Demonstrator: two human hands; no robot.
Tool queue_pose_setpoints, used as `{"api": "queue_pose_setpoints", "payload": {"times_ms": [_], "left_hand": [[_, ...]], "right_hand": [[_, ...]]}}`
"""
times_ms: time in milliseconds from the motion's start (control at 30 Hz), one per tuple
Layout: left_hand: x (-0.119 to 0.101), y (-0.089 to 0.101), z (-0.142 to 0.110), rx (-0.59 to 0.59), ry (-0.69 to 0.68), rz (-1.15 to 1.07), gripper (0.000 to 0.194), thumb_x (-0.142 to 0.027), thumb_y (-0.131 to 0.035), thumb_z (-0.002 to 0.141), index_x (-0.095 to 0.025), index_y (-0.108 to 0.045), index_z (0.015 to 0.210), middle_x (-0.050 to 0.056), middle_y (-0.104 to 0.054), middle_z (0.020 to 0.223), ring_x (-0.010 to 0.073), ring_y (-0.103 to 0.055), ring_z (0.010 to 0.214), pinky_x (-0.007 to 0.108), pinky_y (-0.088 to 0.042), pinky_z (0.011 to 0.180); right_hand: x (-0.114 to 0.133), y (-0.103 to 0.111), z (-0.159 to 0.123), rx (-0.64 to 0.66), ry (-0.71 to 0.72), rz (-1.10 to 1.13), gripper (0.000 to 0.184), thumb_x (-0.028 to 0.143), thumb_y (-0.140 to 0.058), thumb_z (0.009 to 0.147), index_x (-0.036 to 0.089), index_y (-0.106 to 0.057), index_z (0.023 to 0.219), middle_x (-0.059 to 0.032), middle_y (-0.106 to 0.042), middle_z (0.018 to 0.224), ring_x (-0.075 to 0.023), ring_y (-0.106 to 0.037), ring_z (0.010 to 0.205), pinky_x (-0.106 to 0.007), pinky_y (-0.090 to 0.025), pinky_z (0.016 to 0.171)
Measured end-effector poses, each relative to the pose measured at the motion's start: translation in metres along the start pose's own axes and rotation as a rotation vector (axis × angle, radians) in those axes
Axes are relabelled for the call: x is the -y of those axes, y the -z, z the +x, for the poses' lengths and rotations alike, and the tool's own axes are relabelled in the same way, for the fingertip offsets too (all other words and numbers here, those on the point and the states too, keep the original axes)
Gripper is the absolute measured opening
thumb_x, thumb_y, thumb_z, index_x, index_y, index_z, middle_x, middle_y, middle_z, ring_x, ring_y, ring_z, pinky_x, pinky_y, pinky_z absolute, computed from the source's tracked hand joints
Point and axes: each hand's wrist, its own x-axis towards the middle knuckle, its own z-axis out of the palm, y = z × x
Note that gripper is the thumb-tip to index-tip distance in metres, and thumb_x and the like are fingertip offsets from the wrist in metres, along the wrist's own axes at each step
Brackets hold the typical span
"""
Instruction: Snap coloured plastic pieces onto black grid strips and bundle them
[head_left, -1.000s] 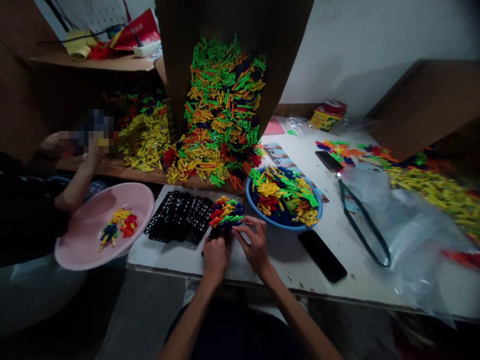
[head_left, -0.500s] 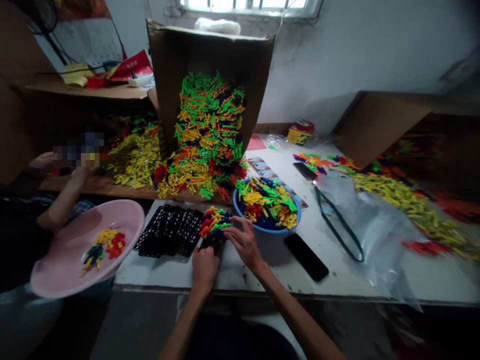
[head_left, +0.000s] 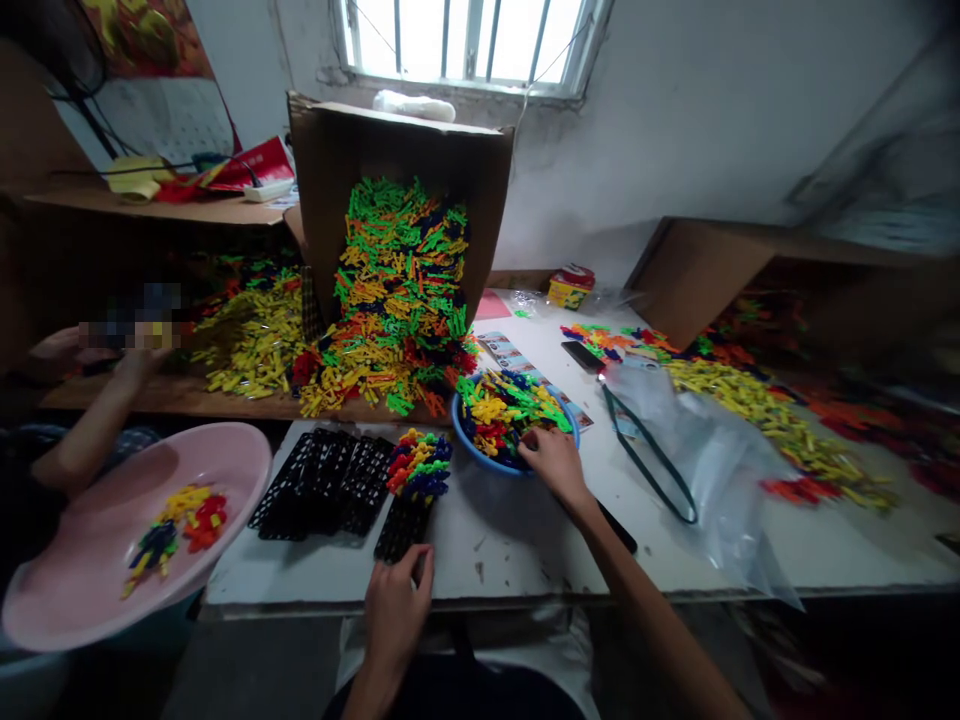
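My left hand [head_left: 397, 600] is closed at the near end of a black perforated rack [head_left: 401, 530], thumb and fingers together on its edge. The rack's far part carries rows of small plastic pieces [head_left: 420, 462] in red, yellow, green and dark blue. Over the near right side of a blue bowl [head_left: 487, 462] is my right hand [head_left: 559, 465], its curled fingertips among the loose colored plastic pieces [head_left: 517, 400]. Whatever those fingers pinch is hidden. Several more black racks [head_left: 315, 485] lie overlapped, left of the one at my left hand.
A cardboard box [head_left: 487, 220] spills colored pieces behind the racks. A phone [head_left: 619, 527] lies partly behind my right forearm. Clear plastic bags [head_left: 720, 500] and a dark green strap [head_left: 652, 465] are on the right. At left, a co-worker's arm [head_left: 94, 420] is above a pink basin [head_left: 247, 455].
My right hand has left the pieces on the rack and moved right to the blue bowl. My left hand has slid back to the rack's near end. The view has tilted up.
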Motion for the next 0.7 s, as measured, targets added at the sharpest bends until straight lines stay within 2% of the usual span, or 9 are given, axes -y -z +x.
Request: {"api": "queue_pose_setpoints", "payload": {"times_ms": [100,167,300,367,467,567,633,700], "left_hand": [[-0.007,0.005,0.001,0.014,-0.01,-0.103,0.035,-0.043,-0.044,0.095,-0.03,-0.075,0.105,0.003,-0.074,0.077,0.0196,-0.063,0.07,0.028,-0.046,0.07],[-0.016,0.011,0.004,0.009,-0.03,-0.162,0.036,-0.045,-0.044,0.095,-0.03,-0.074,0.106,0.002,-0.074,0.078,0.019,-0.062,0.07,0.027,-0.046,0.07],[-0.039,0.022,0.013,-0.005,-0.079,-0.239,0.034,-0.045,-0.045,0.096,-0.03,-0.074,0.106,0.001,-0.073,0.077,0.018,-0.061,0.071,0.026,-0.045,0.07],[-0.049,0.024,0.018,0.003,-0.113,-0.262,0.034,-0.043,-0.045,0.096,-0.029,-0.074,0.105,0.001,-0.073,0.077,0.0176,-0.061,0.072,0.026,-0.044,0.07],[-0.058,0.024,0.021,0.033,-0.147,-0.292,0.034,-0.041,-0.045,0.096,-0.026,-0.074,0.105,0.002,-0.071,0.074,0.0166,-0.06,0.069,0.025,-0.045,0.069],[-0.063,0.023,0.021,0.065,-0.137,-0.303,0.034,-0.04,-0.045,0.097,-0.026,-0.073,0.109,0.001,-0.07,0.07,0.016,-0.06,0.066,0.025,-0.046,0.069],[-0.064,0.024,0.021,0.05,-0.146,-0.325,0.035,-0.037,-0.045,0.096,-0.025,-0.069,0.118,0.003,-0.072,0.079,0.0156,-0.063,0.069,0.026,-0.05,0.072],[-0.062,0.026,0.022,-0.02,-0.202,-0.348,0.042,-0.031,-0.044,0.096,-0.024,-0.058,0.135,0.008,-0.072,0.109,0.0173,-0.068,0.089,0.028,-0.053,0.083]], "right_hand": [[-0.005,0.006,0.0,-0.07,-0.049,0.223,0.022,0.023,-0.05,0.087,0.022,-0.07,0.097,-0.0054,-0.075,0.091,-0.0234,-0.067,0.085,-0.034,-0.046,0.075],[-0.007,0.009,-0.003,-0.066,-0.05,0.294,0.024,0.027,-0.05,0.089,0.022,-0.068,0.104,-0.0059,-0.075,0.095,-0.0236,-0.068,0.085,-0.033,-0.048,0.073],[-0.002,0.002,-0.015,0.023,0.08,0.188,0.031,0.047,-0.064,0.085,0.021,-0.07,0.101,-0.0105,-0.074,0.092,-0.0292,-0.068,0.092,-0.038,-0.048,0.082],[0.002,-0.007,-0.022,0.031,0.099,0.161,0.037,0.051,-0.069,0.081,0.022,-0.069,0.104,-0.0114,-0.074,0.09,-0.0297,-0.068,0.09,-0.039,-0.048,0.085],[0.003,-0.015,-0.028,-0.031,0.082,0.277,0.044,0.044,-0.068,0.081,0.022,-0.062,0.119,-0.0102,-0.073,0.094,-0.0281,-0.07,0.09,-0.04,-0.051,0.085],[0.001,-0.01,-0.033,-0.173,0.022,0.477,0.045,0.044,-0.059,0.085,0.021,-0.057,0.123,-0.0112,-0.072,0.103,-0.0277,-0.069,0.096,-0.042,-0.053,0.085],[0.002,0.0,-0.04,-0.205,-0.006,0.578,0.047,0.046,-0.06,0.085,0.022,-0.056,0.126,-0.0119,-0.071,0.107,-0.0284,-0.069,0.099,-0.043,-0.055,0.086],[0.006,0.009,-0.05,-0.064,0.078,0.65,0.047,0.045,-0.063,0.084,0.025,-0.059,0.126,-0.0111,-0.072,0.109,-0.0281,-0.07,0.098,-0.041,-0.056,0.087]]}}
